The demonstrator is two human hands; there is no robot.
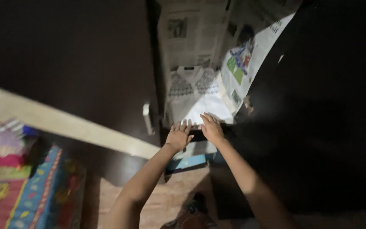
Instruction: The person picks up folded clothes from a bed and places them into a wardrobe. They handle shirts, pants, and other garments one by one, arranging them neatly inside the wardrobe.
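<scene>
Both your hands lie flat on a folded white shirt at frame centre.

Your left hand (178,135) and right hand (211,127) rest side by side, fingers spread and grasping nothing, on the shirt (198,95)'s near edge; it lies on newspaper (191,38) on a dim shelf, top centre.

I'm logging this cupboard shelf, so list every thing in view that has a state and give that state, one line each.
White shirt: folded, lying flat on the shelf.
Newspaper: spread open as a lining under the shirt, running up the back.
Left hand: open, fingers at the shirt's front edge.
Right hand: open, flat on the shirt.
Cupboard door: swung open.
Patterned cloth: spread out, lower left.
</scene>
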